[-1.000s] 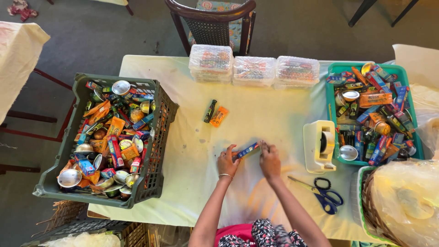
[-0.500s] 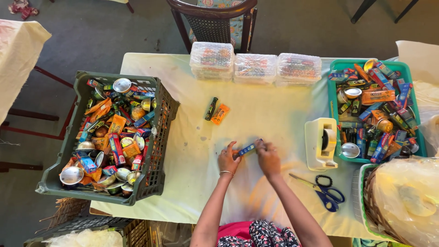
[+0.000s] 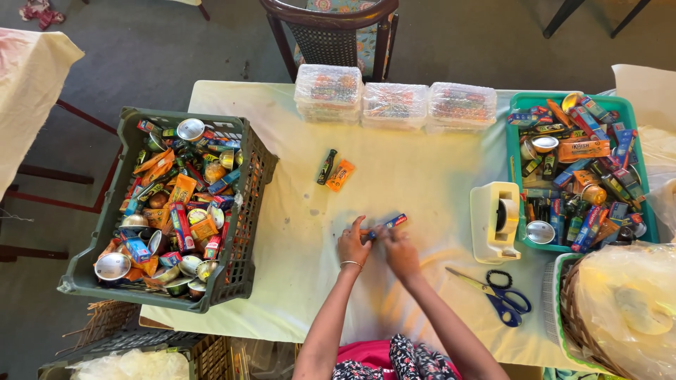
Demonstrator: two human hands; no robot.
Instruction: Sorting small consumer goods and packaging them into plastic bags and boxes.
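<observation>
Down near the table's (image 3: 296,281) front edge, my left hand (image 3: 352,246) and right hand (image 3: 400,253) sit close together, both pinching a small blue packet (image 3: 386,226) between the fingertips. The packet lies tilted, its red end pointing up and to the right, just above the cloth. I see a ring and a bangle on the left hand.

Right of my hands, scissors (image 3: 496,292) with blue handles lie flat near the front edge. Just beyond them stands a cream tape dispenser (image 3: 495,219), touching or nearly touching the teal tray (image 3: 512,151) at the table's right side. That tray is packed with small packets and round tins. At the front right corner sits a wicker basket (image 3: 584,338) lined with a clear plastic bag.

Off the left edge, a dark green crate (image 3: 243,232) holds a heap of the same packets, tins and small metal bowls.

Toward the middle of the table lie a dark stick packet (image 3: 326,167) and an orange packet (image 3: 340,175), side by side, well apart from my hands.

Along the far edge three clear boxes (image 3: 394,105) stand in a row, the left one stacked higher. Behind them is a wooden chair (image 3: 331,28).
</observation>
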